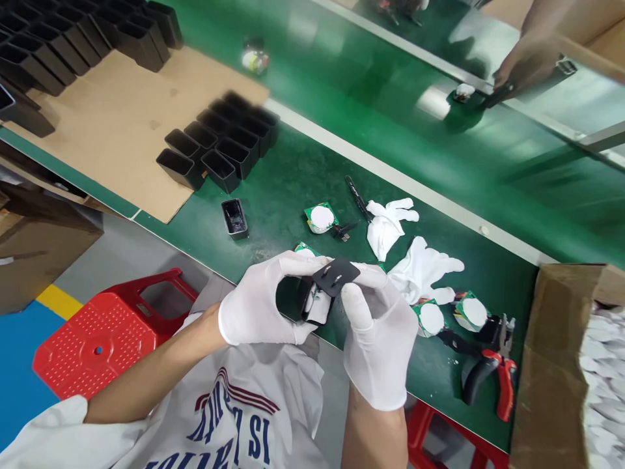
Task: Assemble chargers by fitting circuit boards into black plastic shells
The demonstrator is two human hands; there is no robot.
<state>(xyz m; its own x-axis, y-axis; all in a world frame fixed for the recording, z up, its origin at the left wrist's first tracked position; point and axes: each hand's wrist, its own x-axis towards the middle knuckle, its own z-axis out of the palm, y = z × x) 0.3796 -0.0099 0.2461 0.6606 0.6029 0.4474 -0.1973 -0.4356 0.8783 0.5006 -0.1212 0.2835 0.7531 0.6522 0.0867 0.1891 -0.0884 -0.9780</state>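
Note:
My left hand (266, 299), in a white glove, is wrapped round a small black case (307, 301) near the table's front edge. Inside the case's opening shows a white part with thin wires. My right hand (378, 326), also gloved, holds a black flat cover (336, 276) with two slots, between thumb and fingers, tilted over the case's opening. Just behind the hands lies a green circuit board with a white round pad (322, 218), a black connector beside it. One open black case (235, 219) stands to the left.
Black cases (219, 170) stand in rows at the left, near cardboard (112, 124). Spare white gloves (422, 270), tweezers (357, 195), more boards (431, 319) and red-handled pliers (502, 378) lie rightward. A carton (551, 365) is at right. Another person's hand (525, 68) is across the table.

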